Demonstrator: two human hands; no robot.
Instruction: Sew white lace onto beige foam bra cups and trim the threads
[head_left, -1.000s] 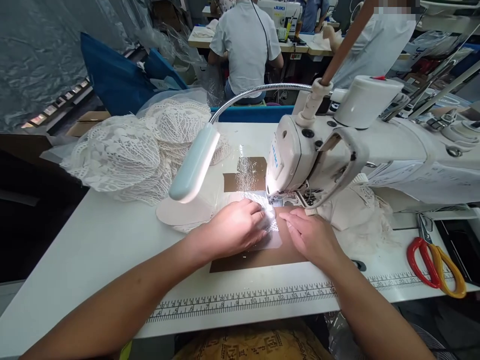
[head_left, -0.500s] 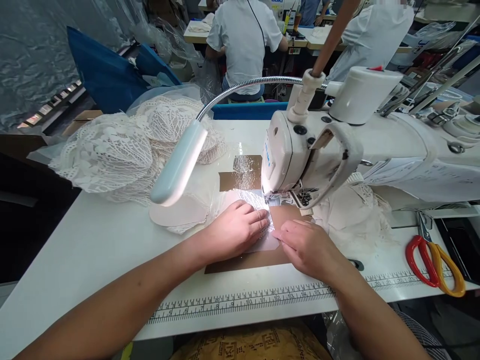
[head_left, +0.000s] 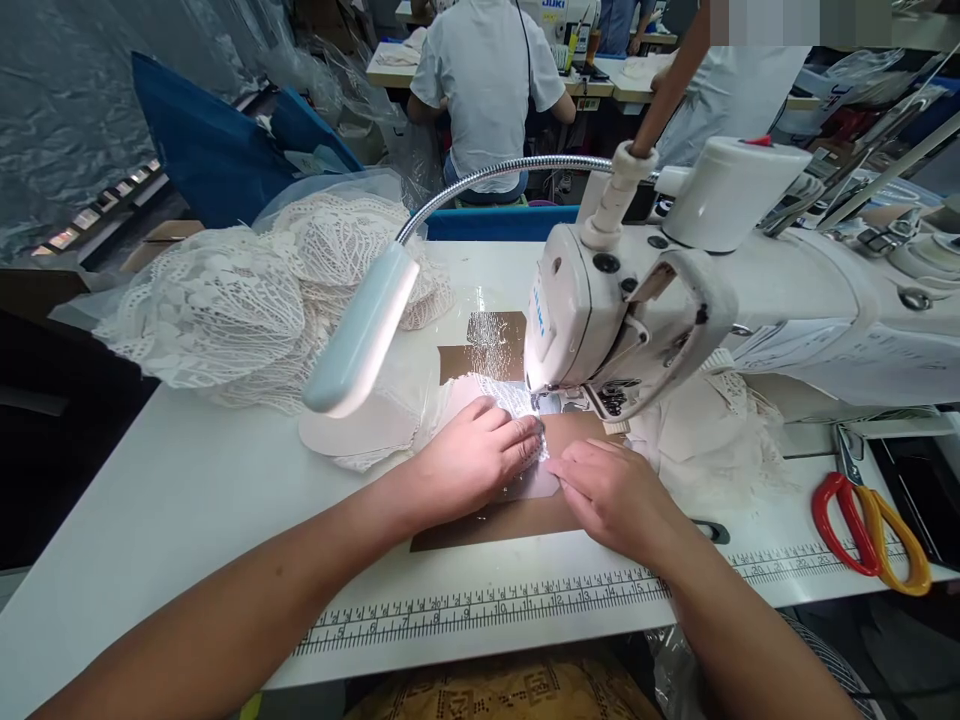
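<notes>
Under the needle end of the white sewing machine (head_left: 566,310) lies a piece of white lace fabric (head_left: 495,392), partly hidden by my fingers. My left hand (head_left: 480,455) rests flat on the lace, just left of and in front of the presser foot. Close beside it, my right hand (head_left: 615,490) has thumb and forefinger pinched at the near edge of the lace. Brown tape (head_left: 495,525) borders the work area on the table. A pale smooth cup-shaped piece with a lace edge (head_left: 360,430) lies to the left of my left hand.
A heap of cream lace pieces (head_left: 217,305) sits at the back left. The lamp head (head_left: 364,330) hangs over the table. More pale fabric (head_left: 705,430) lies right of the needle. Scissors (head_left: 870,525) rest at the right, and a printed ruler (head_left: 480,612) runs along the front edge.
Both hands stay almost in place at the lace, with no clear shift of the fabric. The view has moved slightly. In the background, the person at the right has leaned a little.
</notes>
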